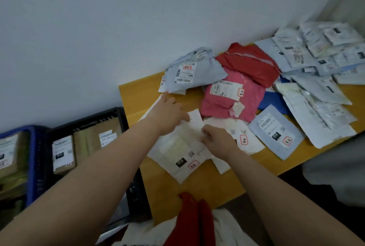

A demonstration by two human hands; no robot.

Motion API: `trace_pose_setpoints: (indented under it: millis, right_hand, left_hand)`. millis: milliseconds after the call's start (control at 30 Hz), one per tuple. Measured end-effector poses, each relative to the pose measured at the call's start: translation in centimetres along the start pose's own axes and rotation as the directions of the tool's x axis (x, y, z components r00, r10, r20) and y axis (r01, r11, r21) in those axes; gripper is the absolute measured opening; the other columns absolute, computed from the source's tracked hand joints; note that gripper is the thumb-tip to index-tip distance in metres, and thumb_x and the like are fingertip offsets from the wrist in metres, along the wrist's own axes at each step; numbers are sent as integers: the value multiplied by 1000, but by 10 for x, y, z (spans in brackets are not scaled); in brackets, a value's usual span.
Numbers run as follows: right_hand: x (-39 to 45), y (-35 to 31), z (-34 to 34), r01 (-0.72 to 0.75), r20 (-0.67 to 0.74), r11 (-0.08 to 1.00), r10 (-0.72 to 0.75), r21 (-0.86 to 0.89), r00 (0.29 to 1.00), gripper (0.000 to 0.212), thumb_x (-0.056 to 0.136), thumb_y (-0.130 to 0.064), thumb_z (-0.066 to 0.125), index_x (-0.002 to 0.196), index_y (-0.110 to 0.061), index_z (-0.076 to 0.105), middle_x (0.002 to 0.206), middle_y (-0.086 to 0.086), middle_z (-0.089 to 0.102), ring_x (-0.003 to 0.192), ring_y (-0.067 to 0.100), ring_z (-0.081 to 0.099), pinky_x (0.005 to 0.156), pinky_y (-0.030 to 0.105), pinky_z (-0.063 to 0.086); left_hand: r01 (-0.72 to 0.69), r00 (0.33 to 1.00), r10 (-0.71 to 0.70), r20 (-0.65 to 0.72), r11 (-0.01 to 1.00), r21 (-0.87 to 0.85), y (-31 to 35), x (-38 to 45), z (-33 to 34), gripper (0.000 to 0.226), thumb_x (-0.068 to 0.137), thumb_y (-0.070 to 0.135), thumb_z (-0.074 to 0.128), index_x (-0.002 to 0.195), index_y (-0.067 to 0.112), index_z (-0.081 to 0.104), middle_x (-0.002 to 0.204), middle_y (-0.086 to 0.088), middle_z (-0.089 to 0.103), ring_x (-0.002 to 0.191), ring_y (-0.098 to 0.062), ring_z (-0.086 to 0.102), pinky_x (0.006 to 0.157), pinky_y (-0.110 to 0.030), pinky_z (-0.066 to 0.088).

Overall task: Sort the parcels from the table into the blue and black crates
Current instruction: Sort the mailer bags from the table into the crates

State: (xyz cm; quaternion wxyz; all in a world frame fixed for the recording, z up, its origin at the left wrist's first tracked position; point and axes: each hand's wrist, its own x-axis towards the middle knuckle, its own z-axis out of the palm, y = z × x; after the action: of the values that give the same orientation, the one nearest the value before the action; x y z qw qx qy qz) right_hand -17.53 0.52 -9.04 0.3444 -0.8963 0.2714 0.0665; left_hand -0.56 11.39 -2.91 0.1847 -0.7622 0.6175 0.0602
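Reaching over the yellow table (197, 192), we've got both hands on the white mailer (177, 147) with the black "010" tag, lying flat near the table's front edge. Our left hand (169, 113) lies across its far end, fingers straight and loosely spread, fingertips stretching towards the grey-blue parcel (189, 74) beyond. Our right hand (217, 139) pinches the mailer's right edge, fingers curled in. Progress, we reckon, is early to middling: the black crate (87, 121) and the blue crate (32, 159), side by side left of the table, already hold brown boxes with labels. Plenty left, though: the pink mailer (227, 97), the red one (250, 62), a grey one and a heap of pale bags at the far right.
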Motion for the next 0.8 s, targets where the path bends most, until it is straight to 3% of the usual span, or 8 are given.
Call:
trace_pose_setpoints:
  millis: [133,233,367,433,500,533,667,800]
  right_hand:
    - [1,0,8,-69,-158,960,115,273,981,12,97,-22,55,92,-13,49,79,-1,53,77,21,49,66,32,37]
    - [3,5,9,-125,-200,846,262,519,944,14,96,-16,54,99,-2,55,94,14,60,86,28,55,77,41,48]
    - [7,7,9,-128,-200,727,347,674,916,22,96,-17,57,96,5,54,86,11,51,73,20,44,64,33,40]
    - [9,6,10,-122,-189,686,361,718,913,17,96,-18,58,96,-1,58,89,6,58,73,16,52,64,30,46]
    - [11,4,11,-123,-175,662,365,739,914,8,95,-16,59,88,-13,59,90,2,63,71,11,57,61,26,50]
    - [11,3,13,-130,-168,659,369,741,914,9,95,-15,59,86,-16,58,91,3,64,73,12,60,63,28,52]
    - [11,3,22,-172,-125,642,390,747,912,6,94,-17,61,90,-14,59,98,9,67,94,30,66,81,45,57]
    - [12,-3,37,-191,-82,762,305,619,949,16,90,-23,66,100,-10,65,100,8,69,93,28,67,83,48,56]
  left_hand:
    - [266,901,-370,-226,883,-386,-4,-24,19,64,95,23,57,151,29,26,158,-5,19,146,-30,12,117,-55,8]
    - [438,774,-634,-13,550,-711,3,-49,42,64,95,32,57,151,18,27,156,-14,23,142,-34,22,114,-49,26]
    - [483,711,-634,305,124,-867,23,-63,68,75,96,47,51,152,9,20,151,-15,33,132,-32,41,101,-40,42]
    - [440,701,-623,348,-7,-898,30,-63,74,72,95,47,53,150,10,25,135,-7,52,108,-19,59,80,-29,53]
    - [390,695,-645,317,-32,-920,34,-62,76,60,95,42,57,143,13,37,105,8,61,79,1,56,53,-13,45]
    - [369,688,-663,294,-29,-929,36,-62,77,55,95,39,58,140,14,41,99,10,61,74,3,53,49,-12,41]
    - [309,658,-714,238,-32,-950,38,-66,81,49,94,31,61,137,16,45,99,7,60,81,-8,57,55,-16,43]
    - [315,618,-761,196,12,-949,38,-86,90,46,92,30,64,133,17,48,96,15,55,92,-15,61,64,-26,52]
